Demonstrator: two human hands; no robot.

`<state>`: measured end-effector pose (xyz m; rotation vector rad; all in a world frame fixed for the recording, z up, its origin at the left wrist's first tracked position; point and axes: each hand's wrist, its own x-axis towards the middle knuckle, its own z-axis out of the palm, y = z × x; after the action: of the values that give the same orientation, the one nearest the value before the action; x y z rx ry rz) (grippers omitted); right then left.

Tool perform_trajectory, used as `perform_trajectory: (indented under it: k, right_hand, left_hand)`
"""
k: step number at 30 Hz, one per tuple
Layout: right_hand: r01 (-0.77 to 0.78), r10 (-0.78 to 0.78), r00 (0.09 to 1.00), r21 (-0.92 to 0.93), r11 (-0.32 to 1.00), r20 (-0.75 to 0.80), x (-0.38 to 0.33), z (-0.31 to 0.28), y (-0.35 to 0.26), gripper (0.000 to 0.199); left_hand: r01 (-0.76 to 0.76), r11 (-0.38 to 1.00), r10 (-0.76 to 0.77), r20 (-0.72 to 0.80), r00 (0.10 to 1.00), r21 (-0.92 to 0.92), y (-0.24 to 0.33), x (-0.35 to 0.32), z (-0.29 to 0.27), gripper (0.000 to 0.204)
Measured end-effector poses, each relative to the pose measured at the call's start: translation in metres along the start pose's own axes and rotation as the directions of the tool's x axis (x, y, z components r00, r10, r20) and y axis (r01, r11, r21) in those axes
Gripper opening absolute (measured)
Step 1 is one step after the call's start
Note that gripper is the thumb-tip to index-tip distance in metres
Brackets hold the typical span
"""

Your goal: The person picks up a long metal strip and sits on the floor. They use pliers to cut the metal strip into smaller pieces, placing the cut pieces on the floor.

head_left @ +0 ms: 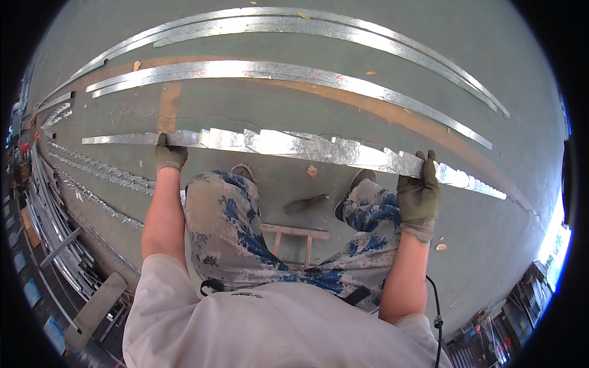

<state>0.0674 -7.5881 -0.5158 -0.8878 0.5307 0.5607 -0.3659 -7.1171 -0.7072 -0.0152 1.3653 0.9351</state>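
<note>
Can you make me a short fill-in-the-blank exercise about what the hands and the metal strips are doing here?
1. Both hands wear ____ and grip the same notched metal strip.
2. The left hand and the right hand hold that strip near its opposite ____.
3. Beyond it, more long metal strips lie flat on the green ____.
4. The person's trousers are patterned in white and ____.

Missing words: gloves; ends; floor; blue

Bright daylight, glare on metal strips [294, 144], fisheye-bent edges (black corners), sharp focus
</note>
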Motion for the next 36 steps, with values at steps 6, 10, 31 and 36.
perform_trajectory:
  k: [6, 10, 31, 36]
  right_hand:
    - [0.069, -0.072, 0.997, 0.054, 0.996, 0.038, 0.012, -0.022, 0.01, 0.035]
    - [0.105, -0.109, 0.993, 0.092, 0.99, 0.041, 0.028, -0.037, 0.02, 0.031]
    - [0.091, -0.185, 0.916, 0.266, 0.96, 0.355, 0.107, -0.087, 0.025, 0.032]
    - [0.069, -0.183, 0.91, 0.3, 0.951, 0.371, 0.102, -0.071, 0.032, 0.031]
  left_hand:
    - [0.217, 0.973, -0.214, 0.046, 0.976, -0.08, 0.008, 0.002, 0.004, 0.027]
    - [0.109, 0.993, -0.109, -0.007, 0.994, 0.042, -0.011, -0.073, 0.036, 0.04]
    - [-0.135, 0.96, 0.091, 0.181, 0.979, 0.244, -0.079, -0.244, 0.07, 0.066]
    - [0.135, 0.959, -0.191, 0.217, 0.957, 0.249, -0.133, -0.275, 0.074, 0.08]
